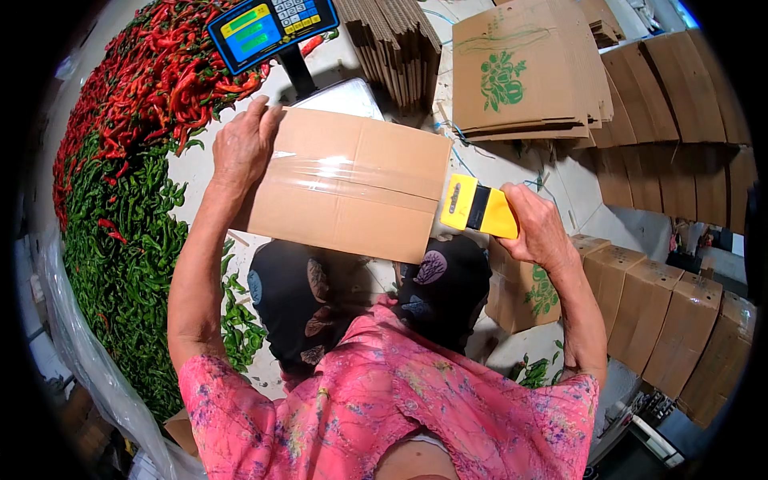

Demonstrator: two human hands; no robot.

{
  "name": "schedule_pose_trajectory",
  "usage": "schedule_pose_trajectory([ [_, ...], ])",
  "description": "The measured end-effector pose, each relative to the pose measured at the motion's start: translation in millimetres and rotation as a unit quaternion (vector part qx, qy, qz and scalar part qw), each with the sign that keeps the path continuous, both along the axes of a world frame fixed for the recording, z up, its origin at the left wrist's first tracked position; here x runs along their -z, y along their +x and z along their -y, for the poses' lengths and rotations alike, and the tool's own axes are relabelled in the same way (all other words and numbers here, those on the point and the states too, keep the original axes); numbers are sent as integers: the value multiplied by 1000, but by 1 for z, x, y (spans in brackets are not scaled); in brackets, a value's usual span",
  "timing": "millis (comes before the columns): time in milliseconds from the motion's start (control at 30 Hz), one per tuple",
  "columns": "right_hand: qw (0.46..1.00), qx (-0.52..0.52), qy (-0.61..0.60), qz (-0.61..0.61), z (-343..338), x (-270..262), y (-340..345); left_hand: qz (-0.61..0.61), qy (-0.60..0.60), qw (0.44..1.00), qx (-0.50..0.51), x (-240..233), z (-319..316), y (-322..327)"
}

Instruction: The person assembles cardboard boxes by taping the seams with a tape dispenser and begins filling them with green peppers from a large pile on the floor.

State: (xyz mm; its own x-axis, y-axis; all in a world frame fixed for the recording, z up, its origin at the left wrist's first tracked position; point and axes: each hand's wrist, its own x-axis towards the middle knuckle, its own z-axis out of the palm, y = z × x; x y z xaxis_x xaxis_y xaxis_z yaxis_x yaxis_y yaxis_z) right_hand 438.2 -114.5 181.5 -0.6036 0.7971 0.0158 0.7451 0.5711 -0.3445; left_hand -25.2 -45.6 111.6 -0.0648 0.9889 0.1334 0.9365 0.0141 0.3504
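A closed cardboard box [354, 222] rests before me at my knees, its centre seam running crosswise. Clear packing tape [336, 174] lies over part of that seam and shines under the light. My left hand [245, 141] grips the box's far left corner, fingers over the edge. In my right hand [534, 222] is a yellow tape dispenser [498, 213] with a black band, held just off the box's right edge. Whether a strip of tape links dispenser and box I cannot tell.
Red chillies [174, 66] and green chillies [120, 264] are heaped at left. A digital scale [345, 99] stands beyond the box. Folded cartons [390, 48] and flat printed cartons [528, 78] are stacked behind. Taped boxes [654, 306] line the right; a printed box [519, 294] sits by my right knee.
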Motion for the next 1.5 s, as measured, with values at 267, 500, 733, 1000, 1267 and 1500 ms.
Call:
schedule_pose_trajectory([
  [267,998,18,-36,-49,6,36,7,-11,51,998,21,13,-1,-6],
  [500,992,28,-21,-119,4,71,0,-9,129,943,305,-34,-23,52],
  [733,991,22,-4,-135,-2,67,6,122,-21,820,558,-25,-36,174],
  [1000,988,28,-10,-151,1,77,6,128,12,823,553,-15,-41,172],
  [1267,989,24,-20,-143,4,88,12,133,0,833,538,-13,-41,174],
  [1500,967,14,-30,-253,8,153,8,95,26,837,538,-15,-35,178],
])
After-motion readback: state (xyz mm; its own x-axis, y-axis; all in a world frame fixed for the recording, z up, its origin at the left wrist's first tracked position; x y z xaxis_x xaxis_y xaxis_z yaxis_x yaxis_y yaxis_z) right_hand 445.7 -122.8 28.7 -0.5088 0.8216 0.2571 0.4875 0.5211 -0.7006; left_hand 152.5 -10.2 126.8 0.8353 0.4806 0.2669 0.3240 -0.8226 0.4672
